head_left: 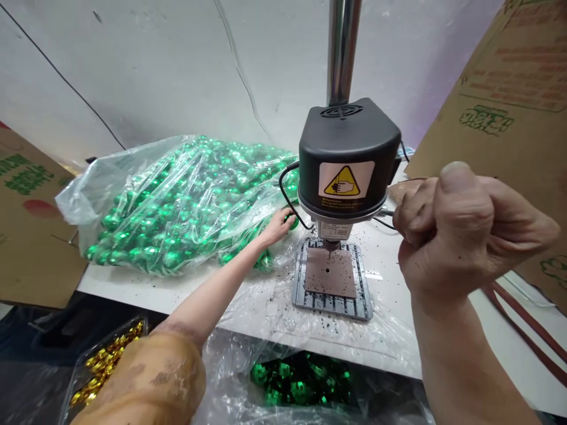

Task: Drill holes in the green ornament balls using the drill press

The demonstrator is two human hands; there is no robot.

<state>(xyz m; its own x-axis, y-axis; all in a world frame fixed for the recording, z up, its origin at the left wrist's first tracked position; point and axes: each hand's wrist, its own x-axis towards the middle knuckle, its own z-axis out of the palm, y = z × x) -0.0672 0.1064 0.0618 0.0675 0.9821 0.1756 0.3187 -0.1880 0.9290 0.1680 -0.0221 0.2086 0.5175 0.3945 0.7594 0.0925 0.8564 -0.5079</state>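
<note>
A small black bench drill press [349, 159] stands in front of me, its bit above a brown board [319, 286] with a hole in it. That board lies on the slotted grey metal base [365, 310]. My right hand [460, 230] is closed in a fist around the feed handle [388, 213] at the drill's right side; most of the handle is hidden. To the left of the drill, my left hand [279, 226] has its fingers on a shiny green faceted ball [291, 222]. Beside it, a clear plastic bag [177, 206] bulges with similar green balls.
Cardboard boxes [31, 212] [500, 112] flank the white table [133, 289]. Dark shavings lie around the base. Below the front edge, more green balls [301, 383] lie in plastic, and gold pieces [108, 363] fill a container. A black cable [283, 183] loops beside the drill.
</note>
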